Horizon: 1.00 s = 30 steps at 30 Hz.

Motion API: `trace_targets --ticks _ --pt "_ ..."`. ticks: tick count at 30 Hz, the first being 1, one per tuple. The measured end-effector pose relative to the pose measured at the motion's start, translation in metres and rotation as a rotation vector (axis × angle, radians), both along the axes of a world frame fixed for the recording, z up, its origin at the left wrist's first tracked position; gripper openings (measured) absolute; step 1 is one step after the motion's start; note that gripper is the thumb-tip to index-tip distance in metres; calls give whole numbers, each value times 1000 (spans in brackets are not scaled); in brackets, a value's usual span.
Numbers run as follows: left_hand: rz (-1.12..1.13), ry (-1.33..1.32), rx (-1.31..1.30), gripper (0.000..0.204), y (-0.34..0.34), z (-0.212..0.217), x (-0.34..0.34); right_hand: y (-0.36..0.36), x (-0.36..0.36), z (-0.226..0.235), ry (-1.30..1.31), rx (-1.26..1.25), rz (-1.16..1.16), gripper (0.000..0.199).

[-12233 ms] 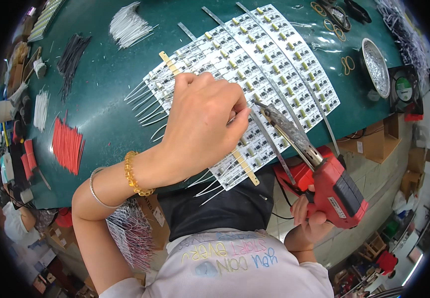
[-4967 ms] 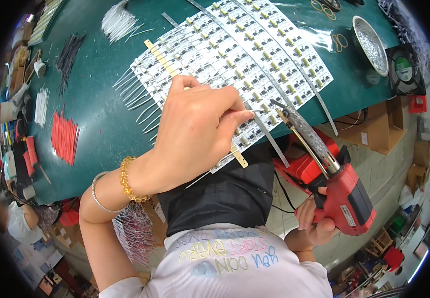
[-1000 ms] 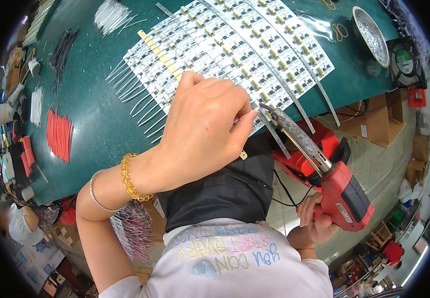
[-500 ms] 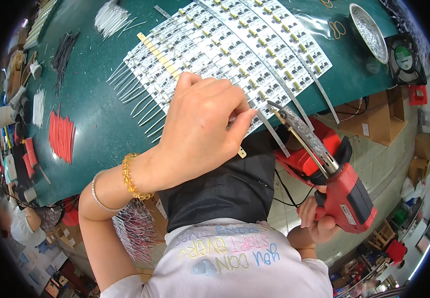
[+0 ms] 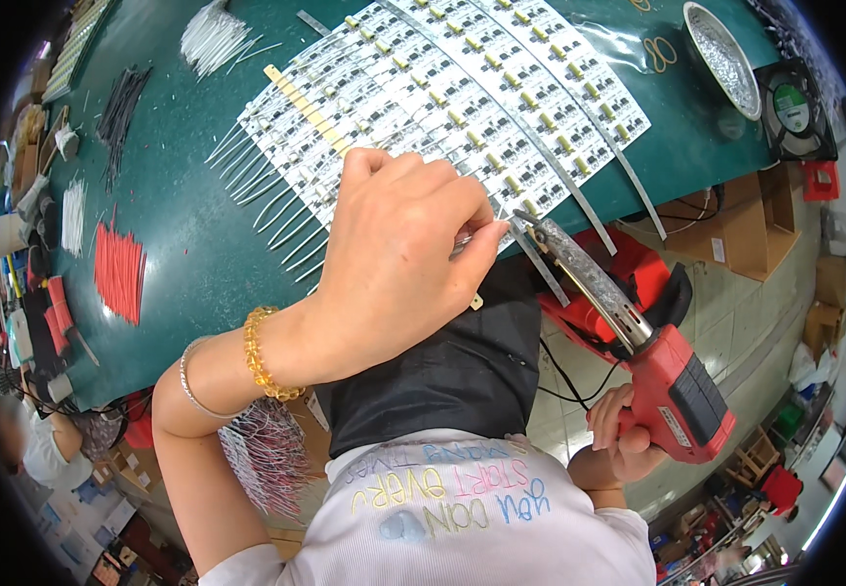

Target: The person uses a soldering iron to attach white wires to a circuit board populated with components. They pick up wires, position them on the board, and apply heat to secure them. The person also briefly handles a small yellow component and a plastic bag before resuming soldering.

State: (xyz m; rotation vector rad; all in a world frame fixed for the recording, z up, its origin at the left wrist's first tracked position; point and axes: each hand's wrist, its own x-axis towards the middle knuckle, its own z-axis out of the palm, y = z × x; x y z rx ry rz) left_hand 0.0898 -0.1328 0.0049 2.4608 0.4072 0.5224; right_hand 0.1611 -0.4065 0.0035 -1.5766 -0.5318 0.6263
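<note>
My right hand (image 5: 626, 430) is wrapped round the handle of a red pistol-shaped soldering iron (image 5: 681, 396). Its metal barrel points up and left, with the tip close to my left fingertips at the near edge of a panel of white circuit boards (image 5: 423, 93). Over that panel, my left hand (image 5: 403, 254) is closed in a pinch of thumb and fingers. Whatever lies in the pinch is too hidden to make out. A yellow perforated strip (image 5: 306, 109) runs across the boards and passes under my left hand. White wires (image 5: 257, 181) stick out along the panel's left side.
Bundles of red wires (image 5: 118, 275), black wires (image 5: 122, 117) and white wires (image 5: 213, 39) lie on the green table (image 5: 179, 215). Metal strips (image 5: 618, 151) cross the boards. A metal bowl (image 5: 723, 59) and a black fan (image 5: 794, 109) stand at the right.
The soldering iron has shifted slightly left and down, bringing its tip nearer my left fingertips. My left hand keeps its pinch in nearly the same place.
</note>
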Motion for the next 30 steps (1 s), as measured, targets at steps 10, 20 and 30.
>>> trace_targets --ticks 10,20,30 --pt "11 -21 13 13 -2 -2 1 4 9 -2 6 79 66 82" --pt "229 -32 556 8 64 28 -28 -3 15 -28 20 284 68 73" --pt "-16 330 804 9 179 10 -26 12 16 -23 19 313 121 60"
